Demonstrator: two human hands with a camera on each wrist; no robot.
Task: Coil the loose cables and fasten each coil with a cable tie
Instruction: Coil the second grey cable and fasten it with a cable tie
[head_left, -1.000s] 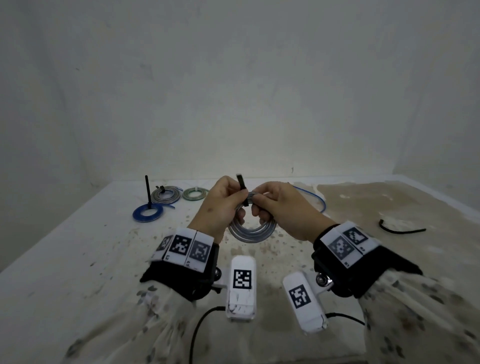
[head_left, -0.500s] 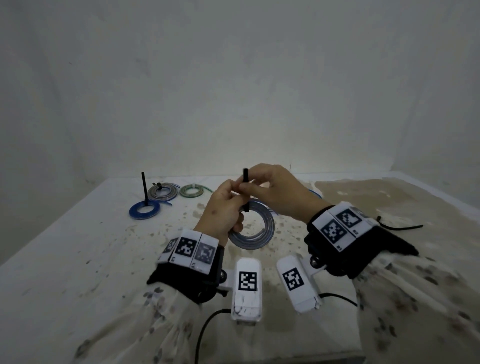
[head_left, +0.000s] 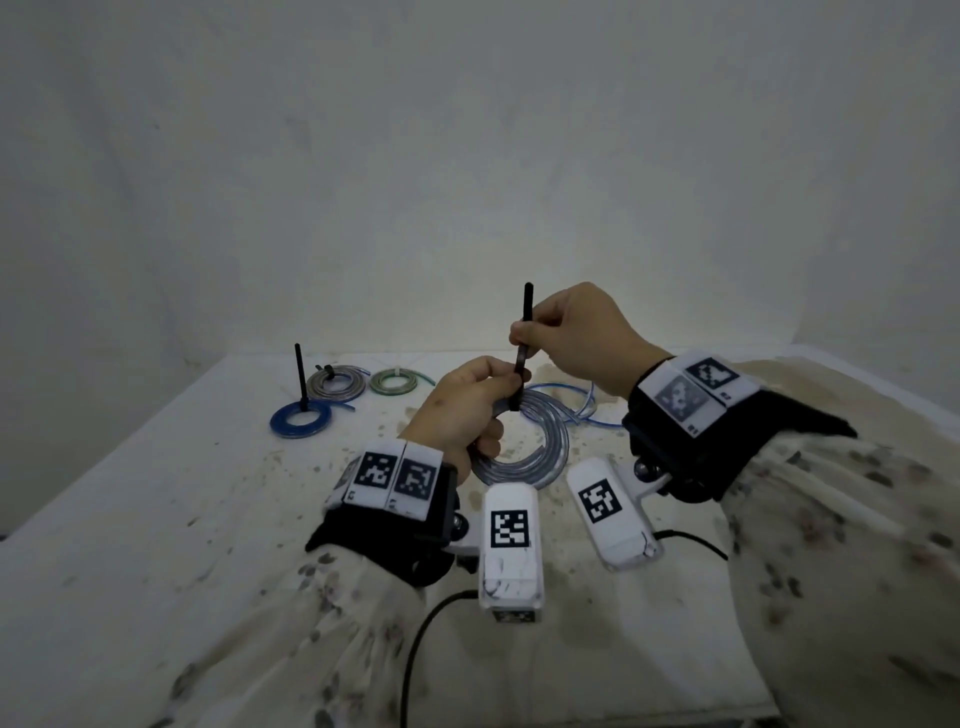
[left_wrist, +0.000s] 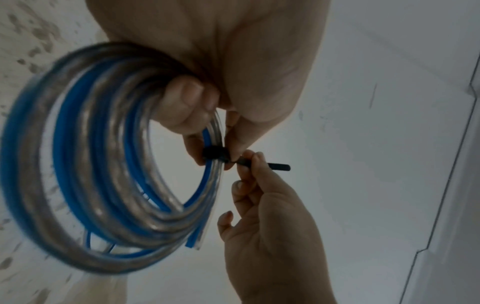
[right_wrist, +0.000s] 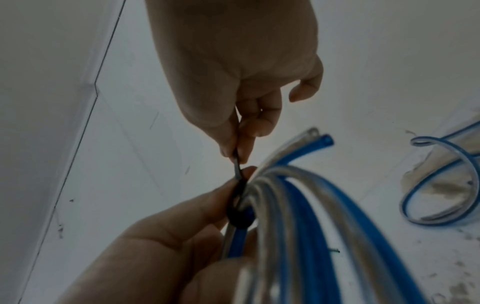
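A coil of clear and blue cable (head_left: 540, 452) (left_wrist: 109, 164) (right_wrist: 298, 226) hangs above the table in my left hand (head_left: 467, 410) (left_wrist: 207, 115), whose fingers curl round its strands at the top. A black cable tie (head_left: 523, 343) (left_wrist: 215, 155) (right_wrist: 239, 205) is looped round the coil there. My right hand (head_left: 566, 332) (left_wrist: 249, 164) (right_wrist: 236, 148) pinches the tie's free tail between thumb and fingers, holding it upright just above the left hand. The tail's tip sticks out past the right fingers.
At the table's back left lie three tied coils: a blue coil (head_left: 300, 420) with its tie tail standing up, a grey coil (head_left: 332, 383) and a green coil (head_left: 395, 381). A loose clear-blue cable (head_left: 584, 410) (right_wrist: 441, 185) lies behind the hands. The table (head_left: 156, 519) is stained white.
My right hand has risen with the tie's tail, drawing more of it up through the head. The left hand has kept its hold on the coil, which has tilted slightly.
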